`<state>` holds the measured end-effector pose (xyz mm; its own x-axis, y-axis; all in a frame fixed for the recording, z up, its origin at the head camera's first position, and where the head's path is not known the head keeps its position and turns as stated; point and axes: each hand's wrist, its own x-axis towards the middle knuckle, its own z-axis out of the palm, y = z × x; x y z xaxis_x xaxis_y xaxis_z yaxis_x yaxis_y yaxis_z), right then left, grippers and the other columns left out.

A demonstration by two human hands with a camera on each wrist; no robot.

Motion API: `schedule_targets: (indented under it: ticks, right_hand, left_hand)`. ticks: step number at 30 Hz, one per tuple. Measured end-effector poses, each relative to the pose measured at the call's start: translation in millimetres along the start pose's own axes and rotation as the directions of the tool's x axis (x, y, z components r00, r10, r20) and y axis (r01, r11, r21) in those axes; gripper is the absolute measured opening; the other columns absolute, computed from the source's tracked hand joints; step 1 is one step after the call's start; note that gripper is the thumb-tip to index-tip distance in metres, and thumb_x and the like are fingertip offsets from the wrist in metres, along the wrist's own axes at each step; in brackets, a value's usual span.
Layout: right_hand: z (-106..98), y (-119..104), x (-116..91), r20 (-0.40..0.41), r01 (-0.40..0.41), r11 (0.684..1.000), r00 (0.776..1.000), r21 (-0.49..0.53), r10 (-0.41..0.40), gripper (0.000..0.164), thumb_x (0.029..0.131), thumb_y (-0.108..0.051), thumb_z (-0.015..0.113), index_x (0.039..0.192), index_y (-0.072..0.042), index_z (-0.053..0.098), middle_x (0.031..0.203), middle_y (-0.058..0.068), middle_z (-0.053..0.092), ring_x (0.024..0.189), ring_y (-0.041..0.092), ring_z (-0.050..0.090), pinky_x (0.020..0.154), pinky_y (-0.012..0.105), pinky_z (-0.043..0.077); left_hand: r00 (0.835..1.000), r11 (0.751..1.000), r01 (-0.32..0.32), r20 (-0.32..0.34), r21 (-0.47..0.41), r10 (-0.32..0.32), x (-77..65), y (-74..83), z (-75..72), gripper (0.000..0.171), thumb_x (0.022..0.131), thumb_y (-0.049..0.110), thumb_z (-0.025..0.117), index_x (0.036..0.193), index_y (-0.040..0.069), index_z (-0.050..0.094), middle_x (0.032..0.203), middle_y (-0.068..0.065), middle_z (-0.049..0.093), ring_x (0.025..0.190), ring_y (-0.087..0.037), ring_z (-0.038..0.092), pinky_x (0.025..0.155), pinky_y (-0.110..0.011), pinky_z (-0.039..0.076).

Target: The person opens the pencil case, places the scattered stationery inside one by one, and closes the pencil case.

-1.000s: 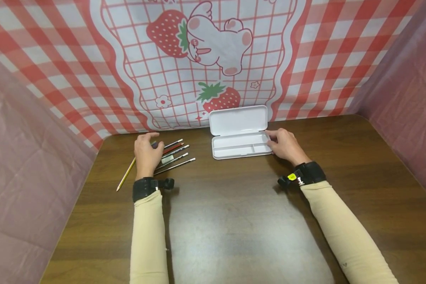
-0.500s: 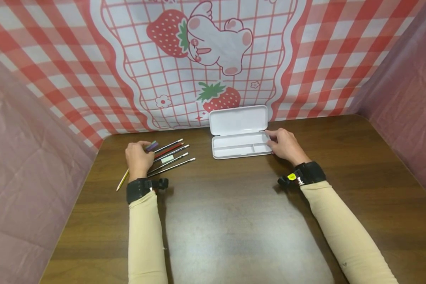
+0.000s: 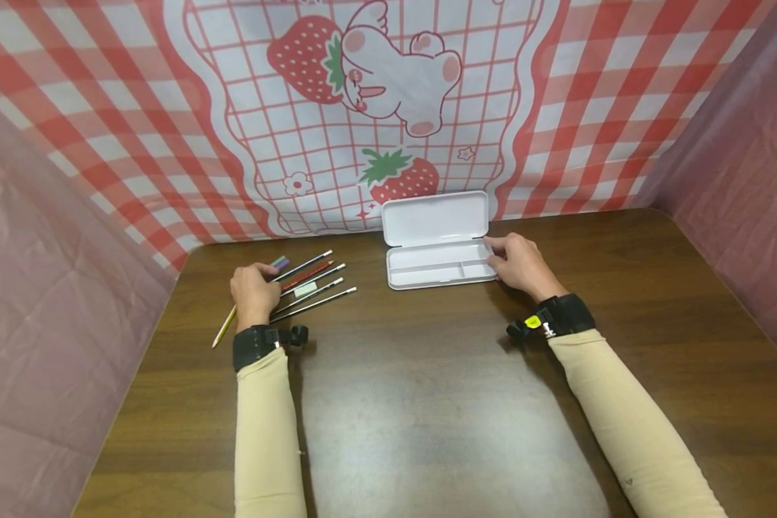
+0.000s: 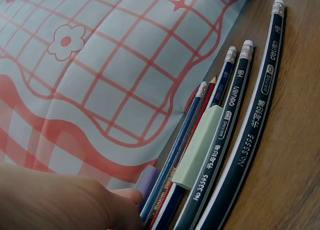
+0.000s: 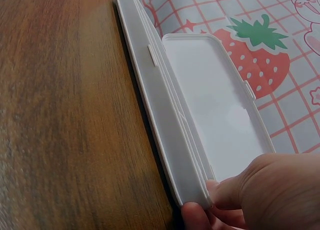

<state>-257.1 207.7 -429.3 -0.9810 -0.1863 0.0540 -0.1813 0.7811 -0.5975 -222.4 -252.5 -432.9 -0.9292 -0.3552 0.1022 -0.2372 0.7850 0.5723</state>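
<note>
My left hand (image 3: 254, 293) is curled over the near-left ends of several pencils. Its visible fingertip touches or nearly touches a small purple-and-green block (image 3: 280, 264); the other fingertips are hidden, so any grip is unclear. In the left wrist view, dark striped pencils (image 4: 215, 155) with white eraser tips lie beside a red pencil (image 4: 192, 125) and a pale green eraser (image 4: 200, 147). A yellow pencil (image 3: 224, 328) sticks out left of that hand. My right hand (image 3: 523, 266) pinches the right end of an open white pencil case (image 3: 427, 280), thumb inside the rim, fingers outside.
The case's raised lid (image 3: 435, 219) leans back toward a red-checked cloth (image 3: 583, 108) with strawberry prints. Divided compartments show inside the case. Everything lies on a brown wooden table (image 3: 414, 374), with pink cloth (image 3: 45, 302) hanging at both sides.
My left hand has moved left and slightly toward me, its fingers curling in and uncovering more of the pencils and the purple-and-green block. My right hand and the pencil case have stayed put.
</note>
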Motion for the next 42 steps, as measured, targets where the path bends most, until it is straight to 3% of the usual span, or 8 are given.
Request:
schedule_targets:
  ticks: [10,17,22,30,42]
  right_hand:
    - [0.1,-0.1,0.3,-0.008,-0.001,1.0,1.0,0.005,0.001,0.047,0.093,-0.006,0.063,0.139,-0.004,0.057,0.112,0.025,0.06,0.067,0.024,0.063,0.064,0.034,0.045]
    - [0.4,1.6,0.7,-0.009,0.004,1.0,1.0,-0.002,-0.004,0.047,0.093,-0.006,0.062,0.139,-0.003,0.057,0.113,0.025,0.06,0.083,0.031,0.059,0.068,0.037,0.044]
    - [0.5,2.2,0.9,-0.004,-0.001,1.0,1.0,0.005,0.001,0.047,0.093,-0.005,0.062,0.139,-0.003,0.057,0.111,0.024,0.059,0.076,0.028,0.061,0.066,0.036,0.045]
    - [0.2,2.6,0.7,-0.004,0.003,1.0,1.0,0.008,-0.003,0.047,0.093,-0.005,0.063,0.139,-0.003,0.057,0.111,0.025,0.059,0.07,0.024,0.061,0.066,0.035,0.045]
    - [0.1,3.3,1.2,0.001,0.0,1.0,1.0,0.017,0.0,0.048,0.093,-0.005,0.062,0.14,-0.003,0.057,0.108,0.024,0.057,0.059,0.019,0.062,0.061,0.032,0.047]
  left_hand:
    - [1.0,1.0,-0.005,0.014,0.027,0.005,0.0,-0.8,2.5,0.035,0.079,-0.003,0.059,0.109,0.004,0.077,0.123,-0.031,0.064,0.119,-0.05,0.051,0.106,-0.054,0.04]
    - [1.0,1.0,0.004,0.024,0.024,-0.005,0.2,0.5,2.5,0.035,0.078,-0.004,0.06,0.108,0.004,0.077,0.116,-0.025,0.071,0.115,-0.046,0.057,0.103,-0.052,0.043]
    - [0.999,1.0,0.019,0.035,0.019,-0.02,0.2,0.5,2.3,0.036,0.078,-0.004,0.06,0.109,0.005,0.076,0.107,-0.021,0.072,0.109,-0.042,0.06,0.1,-0.052,0.044]
    - [0.999,1.0,0.022,0.049,0.018,-0.023,0.7,0.3,3.1,0.036,0.078,-0.004,0.059,0.109,0.004,0.075,0.109,-0.021,0.072,0.108,-0.04,0.06,0.1,-0.051,0.044]
    - [1.0,1.0,-0.013,0.0,0.011,0.013,-1.0,0.5,4.1,0.038,0.075,-0.005,0.058,0.109,0.002,0.074,0.103,-0.022,0.071,0.101,-0.042,0.061,0.094,-0.052,0.046]
